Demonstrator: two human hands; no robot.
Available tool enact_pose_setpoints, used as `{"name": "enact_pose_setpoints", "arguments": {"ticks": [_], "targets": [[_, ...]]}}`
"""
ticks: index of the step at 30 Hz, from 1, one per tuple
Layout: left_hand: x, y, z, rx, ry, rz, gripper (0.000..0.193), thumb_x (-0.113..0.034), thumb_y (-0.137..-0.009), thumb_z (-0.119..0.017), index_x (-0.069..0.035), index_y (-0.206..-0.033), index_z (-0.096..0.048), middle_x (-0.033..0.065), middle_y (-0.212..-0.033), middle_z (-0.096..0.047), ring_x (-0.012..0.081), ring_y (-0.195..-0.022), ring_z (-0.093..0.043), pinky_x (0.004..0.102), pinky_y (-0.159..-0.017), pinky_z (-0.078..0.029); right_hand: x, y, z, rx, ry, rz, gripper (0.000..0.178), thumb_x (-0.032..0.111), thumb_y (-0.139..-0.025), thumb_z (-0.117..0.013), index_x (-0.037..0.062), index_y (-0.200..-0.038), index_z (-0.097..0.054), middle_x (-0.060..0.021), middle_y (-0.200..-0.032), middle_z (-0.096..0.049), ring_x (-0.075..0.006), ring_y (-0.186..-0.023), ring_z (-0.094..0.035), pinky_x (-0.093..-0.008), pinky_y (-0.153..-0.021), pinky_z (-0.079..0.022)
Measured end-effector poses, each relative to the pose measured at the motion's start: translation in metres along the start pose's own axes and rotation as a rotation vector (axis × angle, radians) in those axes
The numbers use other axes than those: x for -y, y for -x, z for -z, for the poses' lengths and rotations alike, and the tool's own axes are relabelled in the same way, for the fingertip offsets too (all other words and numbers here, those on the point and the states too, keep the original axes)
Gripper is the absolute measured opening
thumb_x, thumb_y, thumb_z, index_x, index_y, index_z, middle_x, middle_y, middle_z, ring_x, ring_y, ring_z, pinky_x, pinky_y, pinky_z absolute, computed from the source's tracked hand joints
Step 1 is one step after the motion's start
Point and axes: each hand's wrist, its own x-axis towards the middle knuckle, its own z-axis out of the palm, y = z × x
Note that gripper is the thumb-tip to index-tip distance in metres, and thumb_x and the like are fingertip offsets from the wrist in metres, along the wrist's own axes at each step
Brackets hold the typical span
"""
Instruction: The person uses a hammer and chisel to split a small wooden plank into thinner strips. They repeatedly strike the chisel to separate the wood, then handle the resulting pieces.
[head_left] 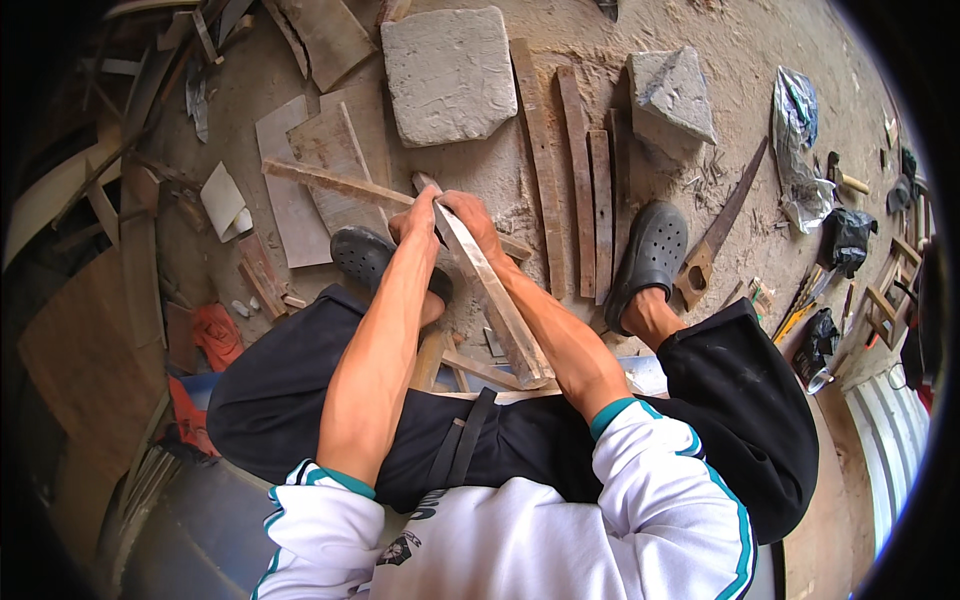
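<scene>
My left hand (416, 216) and my right hand (470, 216) are closed close together where two lengths of wood cross. A pale, thick wooden batten (498, 300) runs from between my hands back toward my lap. Beneath it a thinner brown wooden strip (335, 181) lies crosswise, its other end coming out past my right hand. My left hand grips around the crossing; the fingers of my right hand wrap the wood beside it. Exactly which piece each hidden fingertip presses on does not show.
A square concrete block (448, 75) sits ahead, with a smaller concrete block (672, 95) to its right. Several wooden strips (575, 180) lie between them. Beside my right shoe (650, 255) rests a handsaw (725, 228). Scrap boards (100, 300) crowd the left; plastic bags (797, 150) lie right.
</scene>
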Motion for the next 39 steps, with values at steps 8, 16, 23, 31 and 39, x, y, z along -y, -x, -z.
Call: {"name": "enact_pose_setpoints", "arguments": {"ticks": [8,16,23,31,39], "targets": [[0.001,0.003,0.008,0.023,-0.134,-0.107,0.054,-0.021,-0.061,-0.083,0.015,-0.093,-0.057,0.0201,-0.095,-0.064,0.0227,-0.079,-0.065,0.038,-0.067,-0.055,0.001,0.0,0.002,0.015,-0.011,-0.016,0.038,0.008,-0.078,-0.065,0.0049,-0.115,-0.058,-0.0151,-0.115,-0.062,-0.0345,-0.11,-0.057,-0.042,-0.093,-0.045],[-0.013,0.021,0.014,0.037,-0.252,-0.184,0.053,-0.023,-0.065,-0.082,0.012,-0.098,-0.06,0.0195,-0.098,-0.065,0.0225,-0.085,-0.065,0.0346,-0.075,-0.053,0.016,-0.007,0.005,0.023,-0.024,-0.052,0.038,0.006,-0.077,-0.065,0.0037,-0.115,-0.058,-0.0155,-0.114,-0.062,-0.0351,-0.109,-0.057,-0.0406,-0.093,-0.046],[-0.006,0.005,0.016,-0.019,-0.299,-0.216,0.059,-0.025,-0.065,-0.083,0.015,-0.101,-0.06,0.0226,-0.102,-0.066,0.0229,-0.088,-0.065,0.036,-0.076,-0.052,0.019,-0.007,0.004,0.002,0.007,-0.062,0.037,0.007,-0.077,-0.066,0.0035,-0.113,-0.058,-0.0158,-0.112,-0.062,-0.0352,-0.107,-0.058,-0.0413,-0.091,-0.049],[-0.002,-0.006,0.021,0.028,-0.272,-0.195,0.063,-0.028,-0.065,-0.083,0.02,-0.099,-0.059,0.0259,-0.099,-0.067,0.025,-0.084,-0.067,0.037,-0.073,-0.053,0.02,-0.008,0.002,0.003,0.035,-0.03,0.036,0.007,-0.078,-0.064,0.004,-0.113,-0.057,-0.0153,-0.111,-0.062,-0.0353,-0.105,-0.059,-0.0419,-0.089,-0.049],[0.004,-0.025,0.02,-0.048,-0.281,-0.259,0.046,-0.014,-0.065,-0.082,0.018,-0.089,-0.058,0.0184,-0.085,-0.066,0.0241,-0.069,-0.066,0.0397,-0.06,-0.055,0.025,-0.009,0.013,0.109,0.089,-0.051,0.041,0.014,-0.079,-0.065,0.008,-0.118,-0.055,-0.0122,-0.116,-0.06,-0.0327,-0.111,-0.055,-0.043,-0.092,-0.044]]}}
